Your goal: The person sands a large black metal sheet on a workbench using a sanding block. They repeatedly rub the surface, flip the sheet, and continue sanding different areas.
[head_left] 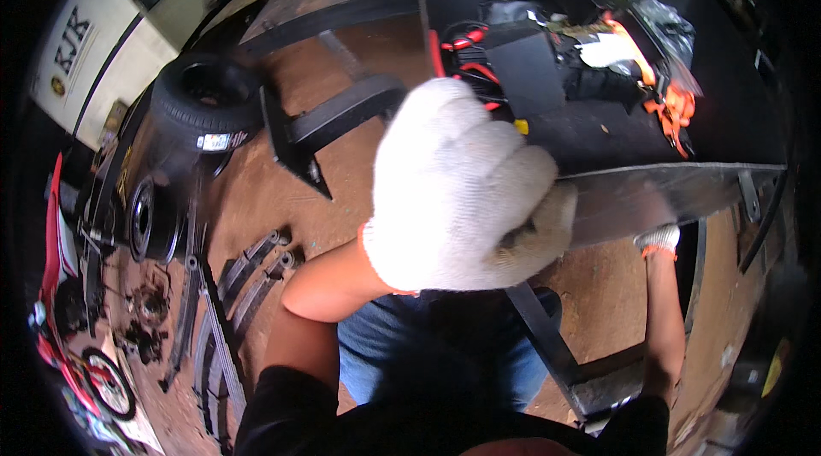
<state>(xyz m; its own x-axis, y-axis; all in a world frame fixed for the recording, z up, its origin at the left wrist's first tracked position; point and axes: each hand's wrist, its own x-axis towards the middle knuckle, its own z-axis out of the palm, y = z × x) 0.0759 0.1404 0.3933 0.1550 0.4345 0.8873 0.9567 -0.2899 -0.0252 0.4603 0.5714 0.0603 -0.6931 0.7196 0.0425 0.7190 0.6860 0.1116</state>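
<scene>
My left hand (457,191), in a white knitted glove, is raised close to the camera with its fingers curled into a fist. Whatever it may hold is hidden by the glove. Behind it is the corner of a black flat-topped metal body (616,131). Lower on the right, my right hand (658,239), gloved in white with an orange cuff, is at the lower edge of that body's side panel (676,195). Its fingers are too small and partly hidden to read. A black steel frame (556,345) runs beneath, near my knees.
On the black top lie orange straps (676,114), red and black cables (475,45) and a clear plastic bag (667,28). To the left are a tyre (184,118), a black wheel rim (154,221), leaf springs (248,285), an angled steel bracket (329,122) and a red motorcycle (68,353).
</scene>
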